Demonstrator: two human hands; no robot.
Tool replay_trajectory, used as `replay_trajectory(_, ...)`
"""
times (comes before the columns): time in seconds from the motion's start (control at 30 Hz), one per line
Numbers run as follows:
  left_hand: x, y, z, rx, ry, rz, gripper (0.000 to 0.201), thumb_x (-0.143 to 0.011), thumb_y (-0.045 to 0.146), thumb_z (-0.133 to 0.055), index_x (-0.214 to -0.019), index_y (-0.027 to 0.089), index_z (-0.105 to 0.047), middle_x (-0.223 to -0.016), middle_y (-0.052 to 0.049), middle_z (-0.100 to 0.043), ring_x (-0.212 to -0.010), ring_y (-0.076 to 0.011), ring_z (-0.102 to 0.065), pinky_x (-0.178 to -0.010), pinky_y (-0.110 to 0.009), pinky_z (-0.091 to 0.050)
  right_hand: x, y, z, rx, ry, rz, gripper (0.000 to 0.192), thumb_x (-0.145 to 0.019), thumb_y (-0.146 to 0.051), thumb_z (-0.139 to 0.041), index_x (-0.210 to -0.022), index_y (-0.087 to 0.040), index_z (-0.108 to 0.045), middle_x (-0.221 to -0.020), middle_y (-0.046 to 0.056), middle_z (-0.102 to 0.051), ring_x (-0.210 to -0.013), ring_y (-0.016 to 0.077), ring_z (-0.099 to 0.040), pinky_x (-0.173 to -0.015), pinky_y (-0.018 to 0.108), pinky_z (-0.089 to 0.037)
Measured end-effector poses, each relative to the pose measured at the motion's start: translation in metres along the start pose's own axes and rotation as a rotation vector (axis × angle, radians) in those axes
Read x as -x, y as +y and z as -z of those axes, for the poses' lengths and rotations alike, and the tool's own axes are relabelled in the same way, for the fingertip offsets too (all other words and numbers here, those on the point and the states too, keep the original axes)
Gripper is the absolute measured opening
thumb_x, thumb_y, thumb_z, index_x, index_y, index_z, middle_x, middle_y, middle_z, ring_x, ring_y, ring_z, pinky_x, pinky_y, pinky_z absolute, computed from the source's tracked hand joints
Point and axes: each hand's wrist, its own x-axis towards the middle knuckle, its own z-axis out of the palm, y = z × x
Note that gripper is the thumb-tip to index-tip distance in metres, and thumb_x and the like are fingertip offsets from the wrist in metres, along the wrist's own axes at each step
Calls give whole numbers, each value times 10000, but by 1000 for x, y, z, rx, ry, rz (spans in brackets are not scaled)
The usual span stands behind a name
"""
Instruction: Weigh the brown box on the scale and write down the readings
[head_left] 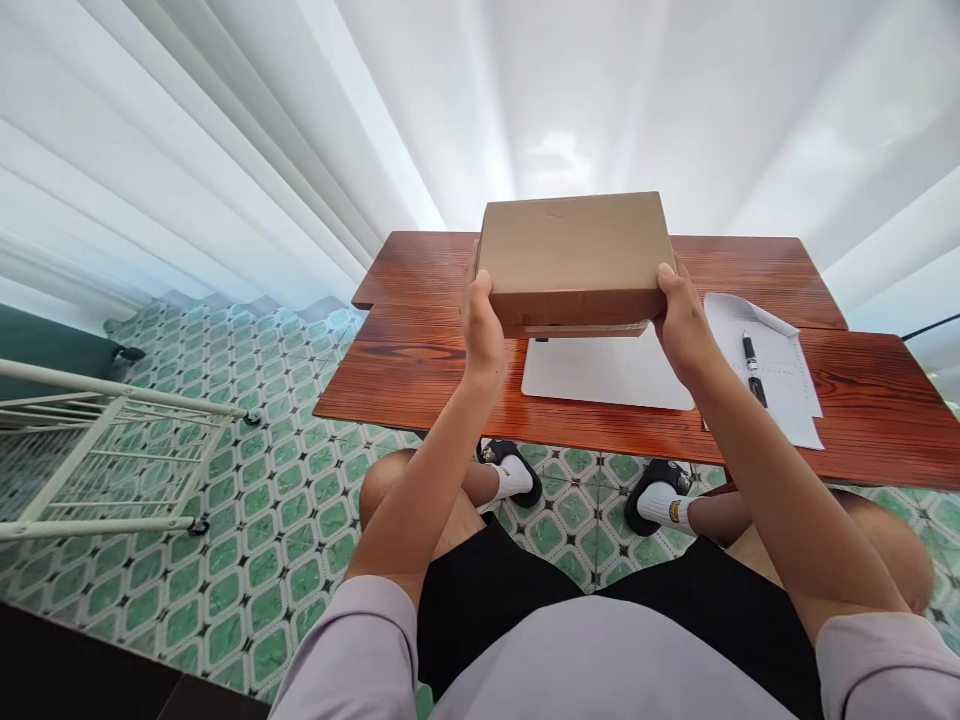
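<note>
A brown cardboard box (574,255) is held up in the air above the red-brown wooden table (420,340). My left hand (480,325) grips its left end and my right hand (682,320) grips its right end, fingers wrapped round the far sides. The box's lid looks closed, with a lower edge showing under the front face. Directly below the box lies a white flat sheet or pad (600,375) on the table.
A white paper (780,370) with a black pen (754,368) on it lies at the right of the table. A white metal rack (97,450) on castors stands on the green tiled floor at left. White curtains hang behind the table.
</note>
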Motion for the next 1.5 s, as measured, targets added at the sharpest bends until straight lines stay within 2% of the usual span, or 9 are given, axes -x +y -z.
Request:
replay_trajectory(0.2, 15, -10, -30, 30, -93, -8, 332, -979, 384, -435, -1185, 254, -660, -1309, -24, -636, -1358, -228, -501, -1150, -311, -413, 19, 7, 26, -126, 90, -96, 448, -1061, -463, -323, -1450, -351, -516, -1540, -35, -482, -1498, 257, -340, -1242, 477, -317)
replay_trajectory(0.3, 20, -22, -38, 0, -91, 36, 360, -982, 424, -440, -1201, 253, -670, -1287, -31, -652, -1331, -232, -527, -1178, -335, -387, 27, 13, 34, -126, 121, -123, 418, -1055, -440, -328, -1403, -375, -550, -1527, -52, -495, -1502, 252, -334, -1245, 480, -303)
replay_trajectory(0.43, 27, -35, -44, -32, -96, 33, 384, -971, 420, -448, -1211, 228, -679, -1345, -32, -631, -1380, -228, -484, -1199, -328, -357, 33, 23, 40, -126, 145, -167, 425, -1050, -431, -337, -1403, -328, -550, -1502, -17, -523, -1482, 258, -366, -1237, 464, -315)
replay_trajectory(0.6, 33, -41, -48, -45, -100, 36, 427, -965, 391, -443, -1309, 229, -637, -1467, -3, -555, -1424, -210, -442, -1215, -309, -330, 37, 32, 43, -123, 143, -151, 447, -1045, -409, -327, -1425, -275, -522, -1481, 18, -536, -1464, 253, -387, -1229, 440, -322)
replay_trajectory(0.77, 37, -45, -49, -47, -114, 17, 424, -951, 311, -424, -1296, 223, -654, -1486, 7, -540, -1480, -188, -369, -1227, -290, -307, 41, 39, 42, -161, 138, -129, 429, -1036, -385, -335, -1386, -266, -552, -1483, 17, -537, -1453, 247, -398, -1233, 442, -313)
replay_trajectory(0.93, 41, -46, -48, -69, -112, 43, 438, -955, 300, -411, -1316, 217, -644, -1494, 8, -533, -1482, -187, -367, -1219, -285, -321, 44, 43, 41, -150, 141, -148, 407, -1028, -386, -345, -1342, -279, -580, -1496, 8, -528, -1456, 247, -391, -1240, 459, -294)
replay_trajectory(1.27, 45, -45, -49, -89, -86, 65, 443, -970, 297, -400, -1358, 234, -604, -1514, 19, -511, -1490, -184, -350, -1221, -287, -316, 46, 38, 42, -89, 108, -145, 428, -1047, -388, -312, -1406, -300, -529, -1507, 19, -508, -1465, 248, -373, -1239, 461, -295)
replay_trajectory(1.5, 43, -43, -46, -69, -98, 95, 423, -954, 315, -464, -1348, 214, -577, -1519, -33, -503, -1439, -194, -421, -1171, -291, -373, 45, 40, 45, -100, 81, -170, 474, -1050, -486, -335, -1468, -311, -475, -1575, 12, -439, -1505, 240, -318, -1257, 445, -265)
